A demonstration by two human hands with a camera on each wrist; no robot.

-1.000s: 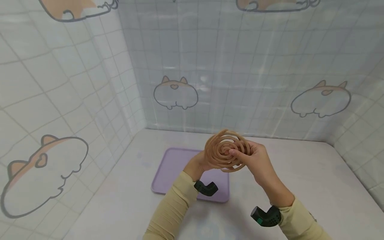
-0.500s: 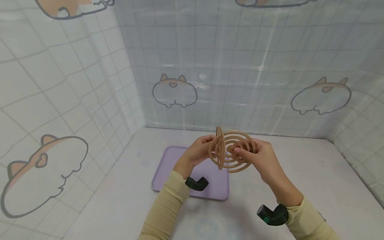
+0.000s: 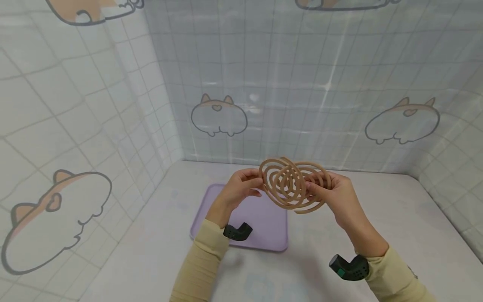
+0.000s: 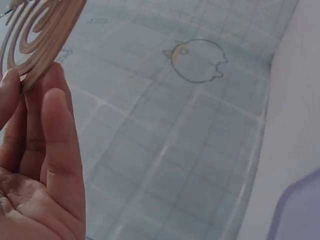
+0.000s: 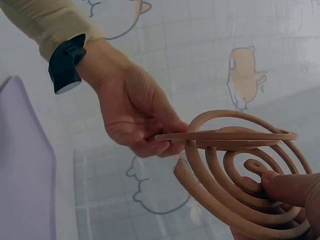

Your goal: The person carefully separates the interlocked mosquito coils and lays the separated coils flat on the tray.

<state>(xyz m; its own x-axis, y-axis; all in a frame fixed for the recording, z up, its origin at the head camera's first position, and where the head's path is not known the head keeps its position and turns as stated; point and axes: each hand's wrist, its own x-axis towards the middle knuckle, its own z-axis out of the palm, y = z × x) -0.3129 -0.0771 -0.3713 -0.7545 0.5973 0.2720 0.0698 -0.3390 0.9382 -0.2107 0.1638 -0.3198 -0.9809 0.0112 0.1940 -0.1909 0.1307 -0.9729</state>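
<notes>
Two brown spiral mosquito coils are interlocked above the table. My left hand (image 3: 238, 188) pinches the outer edge of one coil (image 5: 225, 136) between thumb and fingers. That coil (image 4: 62, 42) stands at an angle to the other, its rings crossing them. On the right, my right hand (image 3: 341, 195) grips the second coil (image 5: 235, 212), with the thumb (image 5: 287, 189) on its centre and the fingers behind. The second coil's loose outer end points toward the left hand in the right wrist view. Part of its rings is hidden behind the right thumb.
Below and left of the hands, a purple tray (image 3: 260, 235) lies on the white table (image 3: 158, 260). Tiled-pattern sheets with cartoon animals (image 3: 219, 118) line the back and sides. Each wrist wears a dark camera mount (image 3: 237, 231).
The coils lay nearly stacked, with the left hand behind them. The left hand has moved left and turned its coil edge-on, then face-on. The right hand has shifted slightly right.
</notes>
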